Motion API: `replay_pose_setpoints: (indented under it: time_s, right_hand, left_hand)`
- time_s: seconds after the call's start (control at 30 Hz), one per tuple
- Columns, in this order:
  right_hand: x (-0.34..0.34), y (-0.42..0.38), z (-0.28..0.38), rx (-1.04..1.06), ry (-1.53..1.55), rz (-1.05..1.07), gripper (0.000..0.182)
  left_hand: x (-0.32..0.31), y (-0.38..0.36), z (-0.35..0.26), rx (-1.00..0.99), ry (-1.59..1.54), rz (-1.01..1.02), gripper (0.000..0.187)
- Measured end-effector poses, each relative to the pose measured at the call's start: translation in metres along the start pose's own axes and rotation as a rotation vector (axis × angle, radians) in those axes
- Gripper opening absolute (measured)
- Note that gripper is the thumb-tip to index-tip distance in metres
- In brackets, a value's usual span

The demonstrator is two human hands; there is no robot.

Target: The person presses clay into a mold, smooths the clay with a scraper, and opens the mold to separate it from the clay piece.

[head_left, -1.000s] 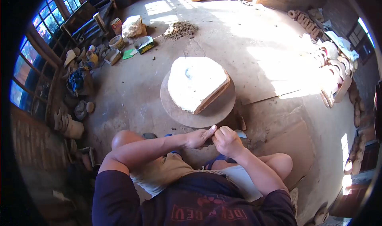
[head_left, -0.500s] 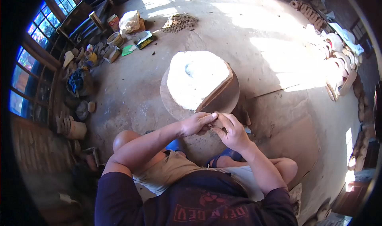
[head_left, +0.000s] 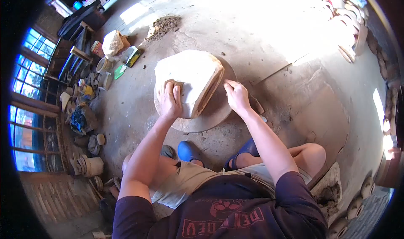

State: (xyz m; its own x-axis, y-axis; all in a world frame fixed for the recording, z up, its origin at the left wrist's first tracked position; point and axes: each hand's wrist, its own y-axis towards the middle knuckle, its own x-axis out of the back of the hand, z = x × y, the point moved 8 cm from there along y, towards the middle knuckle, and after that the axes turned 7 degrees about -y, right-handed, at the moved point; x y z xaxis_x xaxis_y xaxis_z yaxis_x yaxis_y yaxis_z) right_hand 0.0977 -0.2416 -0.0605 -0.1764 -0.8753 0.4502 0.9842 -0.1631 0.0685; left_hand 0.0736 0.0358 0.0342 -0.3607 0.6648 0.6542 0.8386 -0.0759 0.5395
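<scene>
A thick white plaster-like block (head_left: 188, 66) with a brown side rests on a round turntable-like disc (head_left: 219, 108). My left hand (head_left: 170, 100) lies over the near left part of the block's top, its fingers together and bent down. At their tips shows a small brown lump (head_left: 180, 84), clay by its look; the fingers partly cover it. Just off the block's right side, above the disc, hovers my right hand (head_left: 237, 96). Its thumb and fingers are pinched together, and whatever lies between them is hidden.
A heap of crumbly brown material (head_left: 164, 27) lies on the floor beyond. Tubs, a green packet (head_left: 120, 72) and other clutter line the left wall. Stacked curved pieces (head_left: 347, 18) stand at the far right. A stick-like piece (head_left: 256, 105) lies right of the disc.
My hands were together in front of the block, handling something small. They have parted: the left has moved onto the block's top, the right beside its right edge. The view has shifted.
</scene>
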Motion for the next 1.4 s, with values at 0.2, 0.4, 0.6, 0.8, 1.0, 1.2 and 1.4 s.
replay_pose_setpoints:
  time_s: [0.2, 0.4, 0.6, 0.8, 1.0, 1.2, 1.4]
  right_hand:
    - [-0.007, 0.019, 0.003, -0.009, 0.035, -0.095, 0.031]
    - [-0.024, 0.028, 0.002, 0.068, -0.045, -0.154, 0.027]
    - [-0.035, -0.003, 0.018, 0.113, 0.067, -0.139, 0.031]
    - [-0.031, 0.0, 0.002, -0.021, 0.086, -0.058, 0.032]
    - [-0.035, -0.019, 0.019, 0.197, 0.065, -0.162, 0.028]
    - [-0.036, -0.018, 0.011, 0.104, 0.103, -0.094, 0.026]
    - [-0.033, -0.029, 0.019, 0.188, 0.084, -0.085, 0.027]
  left_hand:
    - [-0.008, -0.005, -0.002, 0.023, 0.016, 0.006, 0.027]
    - [-0.009, -0.008, -0.006, -0.026, 0.077, -0.014, 0.03]
    - [-0.012, -0.008, -0.005, 0.008, 0.102, -0.036, 0.03]
    - [-0.013, -0.008, -0.006, 0.008, 0.105, -0.032, 0.035]
    - [-0.013, -0.008, -0.007, 0.021, 0.129, -0.038, 0.036]
    - [-0.012, -0.008, -0.012, 0.005, 0.131, -0.06, 0.031]
    - [-0.014, -0.01, -0.009, 0.04, 0.142, -0.044, 0.033]
